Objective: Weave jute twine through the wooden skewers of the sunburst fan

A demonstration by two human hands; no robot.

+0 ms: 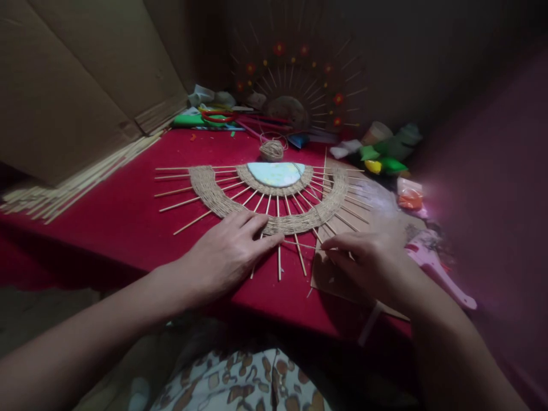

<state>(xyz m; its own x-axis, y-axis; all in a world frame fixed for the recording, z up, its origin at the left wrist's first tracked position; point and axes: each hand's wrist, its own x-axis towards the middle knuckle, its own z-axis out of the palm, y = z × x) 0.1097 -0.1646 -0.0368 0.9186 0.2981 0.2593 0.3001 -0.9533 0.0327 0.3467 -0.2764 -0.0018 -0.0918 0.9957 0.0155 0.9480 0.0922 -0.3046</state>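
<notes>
A half-round woven fan [295, 224] of thin sticks and twine lies on the red cloth, with a pale blue half disc [276, 174] at its inner edge. My left hand [233, 245] rests over the lower part of the woven band. Its fingers lie on the band, and the thumb presses by a stick just below it. A strand of twine [302, 245] runs taut from the left thumb across the sticks. My right hand [363, 257] pinches the other end of this strand, low over the cardboard. Behind the half disc sits a ball of twine [272, 149].
Loose sticks [55, 197] lie along the left edge beside a large cardboard panel [81, 85]. Red-handled scissors [217, 116] lie at the back, before a flower-decorated fan [295, 85]. A cardboard sheet [338, 279] and a pink glue gun [440, 274] are on the right.
</notes>
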